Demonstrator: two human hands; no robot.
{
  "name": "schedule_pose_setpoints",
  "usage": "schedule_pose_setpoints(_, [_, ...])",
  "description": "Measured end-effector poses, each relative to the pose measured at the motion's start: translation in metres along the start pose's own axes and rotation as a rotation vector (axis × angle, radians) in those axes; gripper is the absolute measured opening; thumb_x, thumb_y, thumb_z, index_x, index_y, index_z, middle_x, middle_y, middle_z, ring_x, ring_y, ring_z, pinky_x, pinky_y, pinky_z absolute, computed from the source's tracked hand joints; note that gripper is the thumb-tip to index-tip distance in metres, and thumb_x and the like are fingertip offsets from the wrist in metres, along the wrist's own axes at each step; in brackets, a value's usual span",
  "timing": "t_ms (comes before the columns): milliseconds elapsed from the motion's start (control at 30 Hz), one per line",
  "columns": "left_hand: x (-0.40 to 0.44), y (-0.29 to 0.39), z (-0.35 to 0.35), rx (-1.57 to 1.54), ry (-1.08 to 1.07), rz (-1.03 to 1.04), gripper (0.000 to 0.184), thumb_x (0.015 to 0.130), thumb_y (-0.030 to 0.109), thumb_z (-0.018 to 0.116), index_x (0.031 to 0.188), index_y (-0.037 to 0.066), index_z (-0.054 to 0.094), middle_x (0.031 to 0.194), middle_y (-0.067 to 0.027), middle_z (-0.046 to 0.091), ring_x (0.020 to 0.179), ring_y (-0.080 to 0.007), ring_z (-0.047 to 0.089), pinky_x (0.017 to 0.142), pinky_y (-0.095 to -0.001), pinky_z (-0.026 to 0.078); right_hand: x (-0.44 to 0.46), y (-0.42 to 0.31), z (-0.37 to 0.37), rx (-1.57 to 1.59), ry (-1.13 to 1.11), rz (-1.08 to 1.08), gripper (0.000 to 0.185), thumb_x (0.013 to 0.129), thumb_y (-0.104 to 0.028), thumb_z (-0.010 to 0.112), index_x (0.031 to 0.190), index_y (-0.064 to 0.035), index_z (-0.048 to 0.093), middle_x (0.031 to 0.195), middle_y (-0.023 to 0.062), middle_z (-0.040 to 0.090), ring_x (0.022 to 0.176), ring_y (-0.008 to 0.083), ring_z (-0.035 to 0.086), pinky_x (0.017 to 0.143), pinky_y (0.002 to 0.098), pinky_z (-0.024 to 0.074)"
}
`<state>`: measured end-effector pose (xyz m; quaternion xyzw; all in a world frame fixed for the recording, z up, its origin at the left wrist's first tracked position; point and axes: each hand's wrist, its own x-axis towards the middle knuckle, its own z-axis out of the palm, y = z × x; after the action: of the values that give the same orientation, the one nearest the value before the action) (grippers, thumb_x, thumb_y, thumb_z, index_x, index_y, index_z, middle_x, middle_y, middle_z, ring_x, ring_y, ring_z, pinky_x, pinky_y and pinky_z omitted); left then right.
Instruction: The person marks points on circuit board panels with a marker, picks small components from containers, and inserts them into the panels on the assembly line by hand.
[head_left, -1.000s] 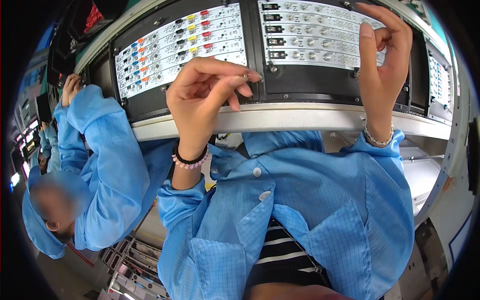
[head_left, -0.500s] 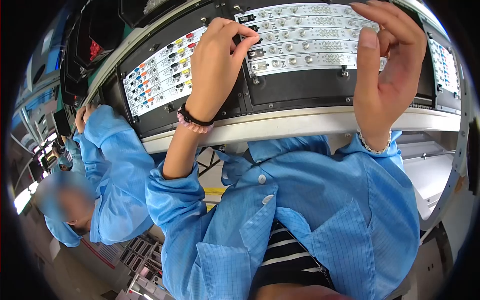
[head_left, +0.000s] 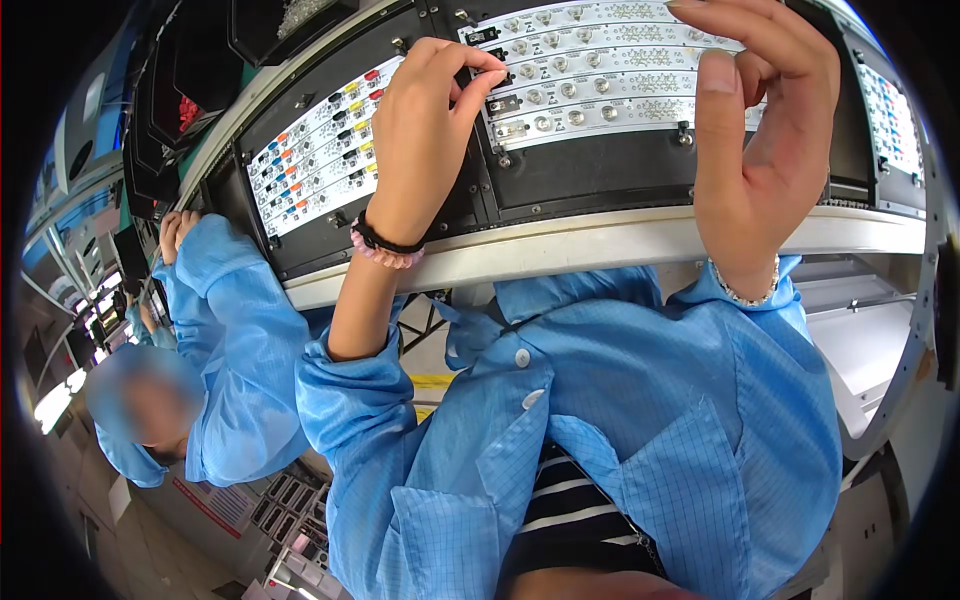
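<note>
My left hand (head_left: 432, 120), with a black and pink band at its wrist, is at the left end of several white circuit strips (head_left: 600, 85) in a black frame (head_left: 600, 157). Its thumb and forefinger are pinched together beside the black connectors (head_left: 482, 36); whatever is between the fingertips is too small to make out. Round clear parts stand on the strips. Over the strips' right end hangs my right hand (head_left: 770, 150), thumb and forefinger apart, other fingers curled, with no object visible in it.
A second frame on the left holds white strips (head_left: 310, 160) with coloured parts. Another frame (head_left: 890, 120) is at the far right. A pale rail (head_left: 600, 243) runs along the front. Black bins (head_left: 280, 40) are at upper left. A co-worker (head_left: 245, 350) in blue sits at left.
My left hand has risen from the front of the frame to the connectors, its palm turned away. The camera view has shifted, and my right hand stays over the strips' right end.
</note>
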<state>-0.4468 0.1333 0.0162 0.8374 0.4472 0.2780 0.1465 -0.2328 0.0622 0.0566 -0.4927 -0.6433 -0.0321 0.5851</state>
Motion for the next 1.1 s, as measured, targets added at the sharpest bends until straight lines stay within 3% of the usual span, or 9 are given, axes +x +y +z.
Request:
schedule_pose_setpoints(167, [-0.001,0.002,-0.001,0.041,-0.007,0.011,0.01,0.087,0.013,0.074,0.095,0.007,0.072,0.088,-0.0018,0.062,0.064,-0.0129,0.052,0.059,-0.0278,0.043,-0.001,-0.002,0.002,0.029,0.012,0.01,0.018,0.092,-0.002,0.054,0.106,-0.0032,0.064,0.11,0.0121,0.055,0.071,0.0082,0.039,0.065,0.0222,0.0351])
schedule_pose_setpoints(467, [0.001,0.003,-0.001,0.101,0.01,0.055,0.007,0.086,0.015,0.075,0.089,0.01,0.071,0.086,-0.0016,0.062,0.066,-0.0199,0.061,0.057,-0.0334,0.047,-0.003,0.001,0.002,0.007,0.001,0.014,0.017,0.093,-0.002,0.053,0.105,-0.0033,0.065,0.108,0.0119,0.056,0.072,0.0081,0.04,0.064,0.0219,0.0349])
schedule_pose_setpoints(567, [0.001,0.0,0.001,0.135,0.01,0.08,0.01,0.087,0.016,0.074,0.094,0.009,0.072,0.086,-0.001,0.062,0.064,-0.0131,0.055,0.057,-0.0283,0.044,-0.003,0.001,0.0,-0.006,-0.02,0.008,0.018,0.092,-0.001,0.053,0.105,-0.0033,0.065,0.108,0.0116,0.056,0.072,0.008,0.041,0.063,0.0219,0.0349])
schedule_pose_setpoints(767, [0.002,0.003,0.001,0.16,-0.003,0.111,0.01,0.087,0.016,0.074,0.095,0.009,0.072,0.085,-0.0007,0.064,0.064,-0.0128,0.056,0.058,-0.0284,0.045,-0.002,-0.002,0.001,0.059,0.041,0.054,0.015,0.092,0.0,0.055,0.103,-0.0033,0.065,0.107,0.0103,0.056,0.074,0.0091,0.043,0.065,0.0222,0.0361])
schedule_pose_setpoints(900, [0.005,0.014,-0.009,0.039,0.023,0.058,0.01,0.085,0.013,0.075,0.094,0.01,0.069,0.081,-0.0016,0.063,0.065,-0.0176,0.058,0.058,-0.0319,0.046,-0.001,0.028,-0.031,0.122,0.149,0.055,0.022,0.1,-0.009,0.06,0.119,0.0002,0.066,0.102,0.0073,0.069,0.095,0.0115,0.063,0.088,0.0248,0.0479])
schedule_pose_setpoints(967, [0.008,0.022,-0.018,0.048,0.05,0.09,0.01,0.086,0.012,0.074,0.094,0.01,0.07,0.081,-0.0012,0.064,0.064,-0.0164,0.057,0.058,-0.0312,0.046,-0.009,0.052,-0.071,0.067,0.1,0.145,0.018,0.101,-0.003,0.056,0.115,0.0044,0.065,0.118,0.0138,0.07,0.109,0.0179,0.066,0.098,0.0282,0.0493])
schedule_pose_setpoints(1033, [0.011,0.037,-0.02,-0.022,-0.021,0.084,0.009,0.086,0.012,0.074,0.093,0.01,0.07,0.082,-0.0015,0.064,0.063,-0.016,0.056,0.058,-0.03,0.045,-0.01,0.056,-0.099,-0.032,-0.036,0.319,0.014,0.099,-0.003,0.06,0.112,0.0001,0.067,0.109,0.0064,0.07,0.092,0.0109,0.063,0.083,0.0225,0.048])
schedule_pose_setpoints(1100, [0.016,0.056,-0.013,-0.102,-0.081,0.169,0.01,0.086,0.013,0.074,0.094,0.011,0.069,0.084,-0.002,0.065,0.067,-0.0186,0.058,0.061,-0.0312,0.048,-0.006,0.057,-0.124,-0.282,-0.435,0.258,0.015,0.094,-0.003,0.066,0.108,-0.0039,0.068,0.103,0.0034,0.069,0.08,0.0087,0.057,0.075,0.0229,0.0449])
